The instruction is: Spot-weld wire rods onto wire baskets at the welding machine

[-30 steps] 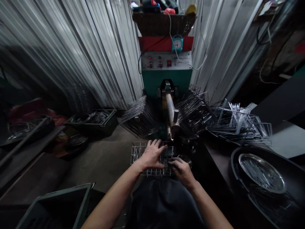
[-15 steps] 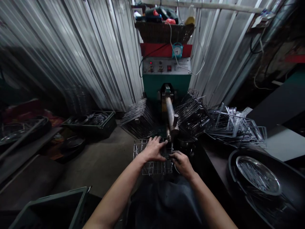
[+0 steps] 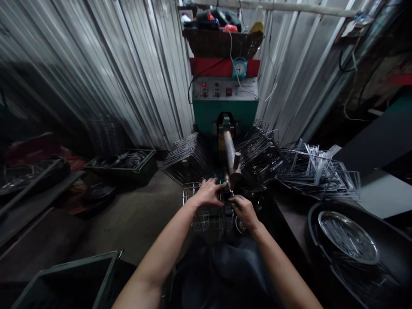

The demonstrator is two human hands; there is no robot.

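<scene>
A wire basket of thin bright metal rods lies in front of me, below the rounded arm of a green machine. My left hand grips the basket's upper rods from above, thumb out to the right near the arm's lower tip. Close by on the right, my right hand is closed in a pinch at the basket's right end. What its fingertips hold is too small and dark to make out. The hands partly cover the basket.
Stacked wire frames lean left and right of the arm. Loose wire parts are heaped farther right. A round metal tray of rods sits in a black tub. Green crates stand on the left.
Both hands have moved slightly up, away from me, and the basket has shifted with them toward the tip of the machine's arm.
</scene>
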